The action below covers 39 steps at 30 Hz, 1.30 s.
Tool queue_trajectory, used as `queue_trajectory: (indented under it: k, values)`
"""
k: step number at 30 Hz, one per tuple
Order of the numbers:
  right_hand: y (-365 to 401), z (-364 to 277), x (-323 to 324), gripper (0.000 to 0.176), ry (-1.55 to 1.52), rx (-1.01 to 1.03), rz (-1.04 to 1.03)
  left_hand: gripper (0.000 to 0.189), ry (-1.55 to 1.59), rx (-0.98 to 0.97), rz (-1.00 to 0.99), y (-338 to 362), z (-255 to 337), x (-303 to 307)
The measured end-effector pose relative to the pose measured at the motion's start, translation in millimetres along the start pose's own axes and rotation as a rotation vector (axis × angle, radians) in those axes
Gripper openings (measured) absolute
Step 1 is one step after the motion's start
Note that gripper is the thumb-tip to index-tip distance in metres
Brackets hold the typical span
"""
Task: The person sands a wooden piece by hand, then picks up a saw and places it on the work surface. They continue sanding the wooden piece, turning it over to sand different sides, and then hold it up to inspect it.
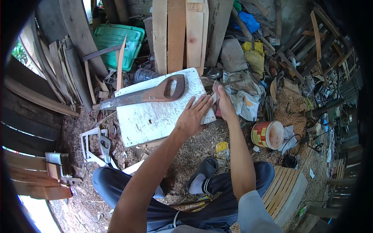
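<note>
A white painted board (143,120) lies on the sawdust-covered ground in front of me. On it rests a hand saw (155,94) with a brown wooden handle, its rusty blade pointing left past the board's edge. My left hand (192,116) lies flat on the board's right end, fingers stretched out and holding nothing. My right hand (224,103) is at the board's right edge, closed around a small pale piece (213,98) that touches the board; what it is cannot be made out.
Upright planks (178,35) lean behind the board, with a green plastic lid (116,40) to their left. A red and yellow bucket (268,134) stands to the right. A slatted wooden seat (285,190) is by my right leg. Scrap wood lies left.
</note>
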State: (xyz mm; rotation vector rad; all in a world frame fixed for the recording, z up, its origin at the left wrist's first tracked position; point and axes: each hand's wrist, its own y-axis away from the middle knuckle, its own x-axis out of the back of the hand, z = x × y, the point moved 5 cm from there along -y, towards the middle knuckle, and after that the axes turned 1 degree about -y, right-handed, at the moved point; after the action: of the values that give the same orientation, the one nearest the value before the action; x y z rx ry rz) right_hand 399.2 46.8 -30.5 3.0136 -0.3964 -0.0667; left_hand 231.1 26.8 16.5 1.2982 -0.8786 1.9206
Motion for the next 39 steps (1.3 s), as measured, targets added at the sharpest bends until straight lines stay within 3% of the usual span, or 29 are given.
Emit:
queue_trajectory:
  k: [3,7,8,10,12,15,18,20,23,27,34,39]
  values:
    - [18,3,8,0.065,0.033,0.105,0.098,0.096,-0.026,-0.028,0.017,0,0,-2]
    - [45,15,12,0.069,0.084,-0.009,0.279,0.095,-0.024,-0.037,-0.002,0,1,4]
    - [40,15,11,0.069,0.074,-0.019,0.283,0.095,-0.026,-0.04,-0.016,1,0,4]
    - [15,-9,-4,0.063,-0.095,0.146,0.102,0.095,0.0,-0.022,-0.014,0,0,2]
    - [11,-7,-4,0.058,-0.146,0.163,0.143,0.096,0.012,-0.026,-0.011,1,1,2]
    - [49,-28,-7,0.051,0.044,0.103,0.263,0.096,0.024,-0.031,0.004,0,0,3]
    - [43,-1,7,0.048,-0.098,0.103,0.291,0.098,0.007,-0.037,0.006,-1,0,4]
    - [37,-30,0,0.044,-0.036,0.084,0.258,0.098,-0.014,-0.04,-0.011,1,1,1]
    - [7,-25,4,0.044,0.13,0.238,0.277,0.098,0.0,-0.036,0.008,0,-1,1]
    - [51,-12,6,0.047,-0.048,0.082,0.25,0.1,0.025,-0.033,0.003,0,-1,3]
    - [2,-11,3,0.048,-0.25,0.047,0.184,0.1,0.03,-0.026,-0.008,1,0,5]
    - [45,1,7,0.045,-0.176,0.056,0.312,0.1,0.012,-0.044,0.018,0,-1,3]
